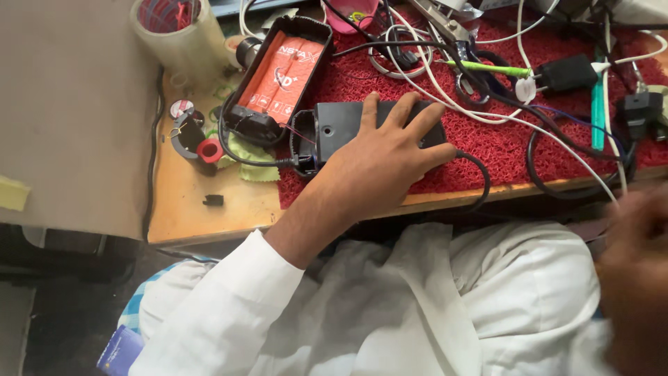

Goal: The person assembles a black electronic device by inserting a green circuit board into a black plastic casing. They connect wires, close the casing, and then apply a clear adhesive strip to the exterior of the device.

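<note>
White cloth over the person's lap (445, 299) fills the near part of the head view, and the right hand (637, 278) sits at the right edge just above it, blurred, so whether its grip is spread or closed cannot be told; nothing shows in it.

Further off, the left hand (379, 157) reaches from a white sleeve (229, 306) across the near edge of the desk (202, 209). It lies palm down on a black power adapter (334, 129), fingers spread flat over its top, thumb out to the right, wrist bent slightly. This grip is open and pressing, not pinching.

That black power adapter rests on the red mat (501, 139), close to the mat's left edge and near the desk's front edge. It looks like a rigid plastic block, likely fairly dense for its size and smooth on top, so the long sides would give the surest hold. Its black cord (480, 177) loops off the right end and may drag.

Just beyond it lies an open black case with an orange inside (282, 73), and a roll of clear tape (177, 31) stands at the far left corner. White and black cables (487, 104) tangle across the mat's far side.
</note>
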